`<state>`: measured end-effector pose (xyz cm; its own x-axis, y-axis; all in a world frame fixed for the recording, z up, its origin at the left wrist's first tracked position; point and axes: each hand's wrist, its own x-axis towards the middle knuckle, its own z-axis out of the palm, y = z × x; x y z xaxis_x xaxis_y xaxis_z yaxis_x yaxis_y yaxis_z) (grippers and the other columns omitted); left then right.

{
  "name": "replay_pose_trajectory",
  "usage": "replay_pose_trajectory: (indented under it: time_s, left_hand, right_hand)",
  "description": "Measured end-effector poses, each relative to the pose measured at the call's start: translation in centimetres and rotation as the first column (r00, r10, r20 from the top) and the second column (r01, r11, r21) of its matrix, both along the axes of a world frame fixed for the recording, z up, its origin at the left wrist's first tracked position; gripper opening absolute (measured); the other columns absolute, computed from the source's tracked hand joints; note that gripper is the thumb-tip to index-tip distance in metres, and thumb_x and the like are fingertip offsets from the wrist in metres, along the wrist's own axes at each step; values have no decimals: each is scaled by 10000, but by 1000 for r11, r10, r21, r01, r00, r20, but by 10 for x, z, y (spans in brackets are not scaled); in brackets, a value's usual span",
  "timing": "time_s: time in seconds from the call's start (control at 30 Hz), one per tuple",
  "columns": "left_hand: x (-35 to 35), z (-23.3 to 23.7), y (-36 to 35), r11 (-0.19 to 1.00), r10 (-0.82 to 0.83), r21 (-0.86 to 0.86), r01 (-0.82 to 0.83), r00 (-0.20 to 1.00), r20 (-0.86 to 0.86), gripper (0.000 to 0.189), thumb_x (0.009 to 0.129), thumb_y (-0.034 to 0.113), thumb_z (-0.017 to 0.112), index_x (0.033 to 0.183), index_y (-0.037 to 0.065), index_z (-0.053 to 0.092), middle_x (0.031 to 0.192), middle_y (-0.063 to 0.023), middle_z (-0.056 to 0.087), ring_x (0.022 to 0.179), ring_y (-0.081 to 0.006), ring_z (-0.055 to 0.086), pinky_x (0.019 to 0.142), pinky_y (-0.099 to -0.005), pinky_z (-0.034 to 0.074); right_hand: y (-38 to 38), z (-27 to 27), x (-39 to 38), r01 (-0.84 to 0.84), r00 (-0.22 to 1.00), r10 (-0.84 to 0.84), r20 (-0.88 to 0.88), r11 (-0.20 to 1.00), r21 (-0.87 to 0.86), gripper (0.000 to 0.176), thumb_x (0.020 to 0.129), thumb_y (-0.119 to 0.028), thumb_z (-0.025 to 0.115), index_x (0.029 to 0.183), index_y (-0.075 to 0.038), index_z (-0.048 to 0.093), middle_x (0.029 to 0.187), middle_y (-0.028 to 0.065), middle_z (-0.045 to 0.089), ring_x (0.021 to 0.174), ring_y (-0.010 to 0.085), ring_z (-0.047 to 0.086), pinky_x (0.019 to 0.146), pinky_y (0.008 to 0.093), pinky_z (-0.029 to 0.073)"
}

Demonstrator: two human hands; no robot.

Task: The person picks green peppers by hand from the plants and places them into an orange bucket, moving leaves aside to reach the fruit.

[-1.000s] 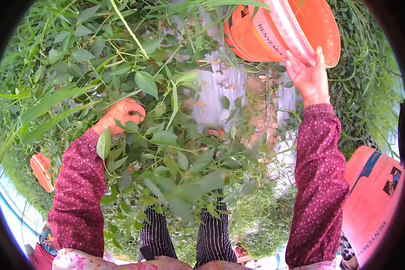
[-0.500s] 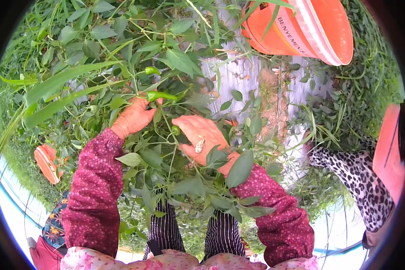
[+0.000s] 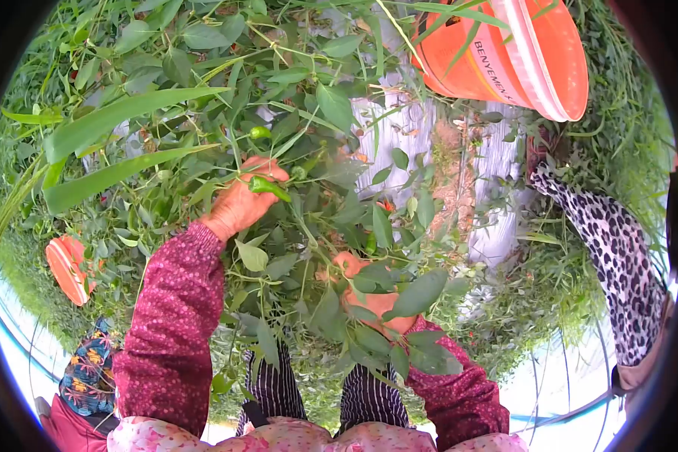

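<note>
My left hand (image 3: 241, 203) is among the pepper plant's stems, fingers curled around a green chili pepper (image 3: 270, 188) that lies across them. Just above hangs another green pepper (image 3: 261, 132). Lower and to the right, my right hand (image 3: 373, 301) is partly covered by broad leaves (image 3: 418, 294). Its fingertips look bent, but what they touch is hidden. A small green pepper (image 3: 371, 242) shows just above those fingers.
An orange bucket (image 3: 467, 60) stands at the upper right, a smaller orange bucket (image 3: 69, 270) at the left. Pale plastic sheeting (image 3: 497, 218) runs between the rows. A person's leopard-print sleeve (image 3: 606, 248) is at the right; another person's patterned clothing (image 3: 90, 377) shows at lower left.
My right hand has moved down and right, away from my left hand, and into the leaves. The pepper at my left hand now sits lower and tilts differently. The leopard-print sleeve has shifted.
</note>
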<state>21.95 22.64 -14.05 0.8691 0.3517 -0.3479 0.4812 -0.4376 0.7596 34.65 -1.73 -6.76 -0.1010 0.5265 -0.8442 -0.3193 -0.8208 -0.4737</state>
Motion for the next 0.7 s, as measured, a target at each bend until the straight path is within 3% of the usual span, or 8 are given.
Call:
replay_pose_trajectory:
  time_s: [0.07, 0.1, 0.17, 0.2, 0.27, 0.4, 0.57, 0.7]
  left_hand:
    - [-6, -5, 3, 999, -18, 34, 19, 999, -36, 336, 701, -44, 609, 1007, 94, 591, 1019, -21, 594, 1095, -264, 532, 955, -351, 422]
    - [-8, -7, 3, 985, 100, -133, -110, 992, -81, 346, 702, -61, 590, 1015, 86, 586, 1023, -28, 592, 1116, -255, 521, 965, -346, 415]
    - [-8, -4, -1, 863, 267, -395, -315, 948, -174, 347, 709, -103, 539, 1012, 59, 587, 1045, -53, 585, 1172, -238, 478, 998, -333, 384]
    - [-6, 1, 0, 865, 268, -391, -315, 948, -171, 347, 709, -103, 539, 1012, 59, 587, 1045, -53, 585, 1172, -238, 478, 998, -333, 384]
    - [2, 7, 4, 981, 53, -183, -65, 996, -70, 296, 717, -98, 545, 969, 47, 601, 1047, -63, 586, 1187, -239, 462, 1001, -327, 375]
    - [-3, -9, 3, 974, 80, -217, -71, 996, 33, 207, 700, -12, 616, 884, 83, 622, 950, -62, 596, 1030, -270, 525, 912, -343, 439]
    - [12, 6, 9, 989, 5, -150, -2, 1000, 19, 170, 690, -27, 620, 827, 73, 609, 863, -67, 573, 902, -272, 535, 807, -350, 454]
    - [10, 7, 2, 982, 47, -183, -51, 999, -27, 184, 696, -42, 604, 849, 61, 612, 865, -73, 573, 900, -259, 540, 818, -333, 450]
  right_hand:
    - [6, 47, -2, -67, 869, -134, 476, 922, 381, 280, 802, -104, 605, 1075, -71, 552, 731, 107, 578, 621, 214, 577, 622, 336, 492]
    - [-2, 59, 1, -71, 869, -126, 479, 925, 373, 280, 802, -104, 605, 1075, -71, 552, 731, 107, 578, 621, 214, 577, 622, 336, 492]
    - [-21, 73, 17, -471, 791, 403, 460, 881, 38, 344, 848, -142, 609, 1173, -84, 513, 976, 41, 628, 782, 156, 621, 674, 283, 505]
    - [-20, 68, 18, -472, 790, 401, 464, 881, 42, 344, 848, -142, 609, 1173, -84, 513, 976, 41, 628, 782, 156, 621, 674, 283, 505]
    - [-2, 42, 34, -1, 935, 41, 353, 994, -111, 325, 789, -115, 627, 1106, -134, 559, 886, 128, 617, 817, 297, 617, 702, 363, 490]
    - [77, -14, 47, -202, 799, -58, 599, 911, 358, 326, 787, -117, 622, 1106, -128, 557, 1056, 120, 572, 977, 304, 551, 846, 358, 447]
    - [127, -69, 22, -450, 659, -153, 737, 704, 549, 380, 788, -98, 605, 1160, -106, 529, 1066, 128, 575, 997, 318, 551, 912, 383, 410]
    - [122, -55, 18, -485, 664, 174, 727, 841, 242, 307, 785, -170, 606, 1082, -122, 547, 951, 122, 626, 922, 313, 578, 847, 413, 406]
